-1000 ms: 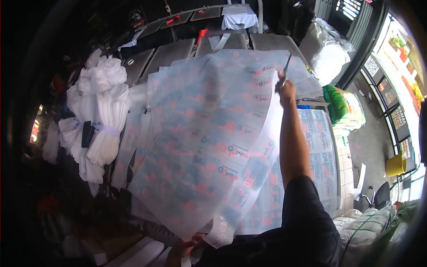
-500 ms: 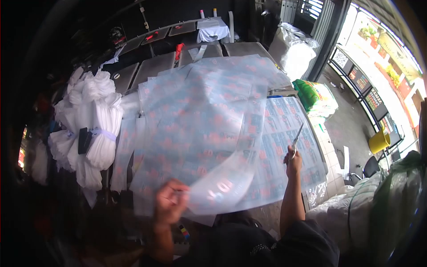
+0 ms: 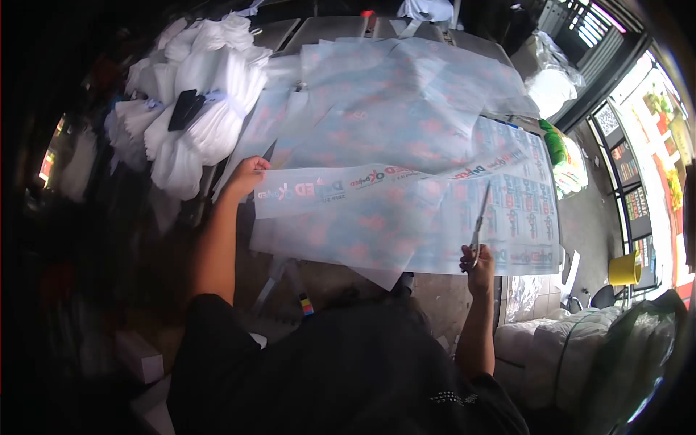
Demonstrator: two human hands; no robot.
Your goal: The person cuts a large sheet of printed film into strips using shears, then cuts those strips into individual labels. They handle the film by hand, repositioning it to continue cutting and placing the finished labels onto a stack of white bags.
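Note:
My left hand (image 3: pixel 249 176) pinches the left end of a translucent printed sheet (image 3: pixel 341 190). Along this sheet's raised edge runs a band of red and dark lettering. More large translucent sheets (image 3: pixel 391 116) with faint red and blue print lie beneath and behind it, overlapping on the table. In my right hand (image 3: pixel 478 268) is a pair of scissors (image 3: pixel 481 221), held by the handles with the blades pointing up and away from me. The blades look close together, over a sheet printed in rows (image 3: pixel 533 217) on the right.
Bundles of white cloth (image 3: pixel 196 94) with a black object (image 3: pixel 186 110) on them stand at the left. Grey panels (image 3: pixel 333 30) line the back. At the right are a green-and-white sack (image 3: pixel 565 159), a yellow bucket (image 3: pixel 625 268) and large wrapped bundles (image 3: pixel 544 348).
My left hand has moved up and left, drawing the sheet's edge out straight. The view has tilted downward. My right hand still holds the scissors over the right side.

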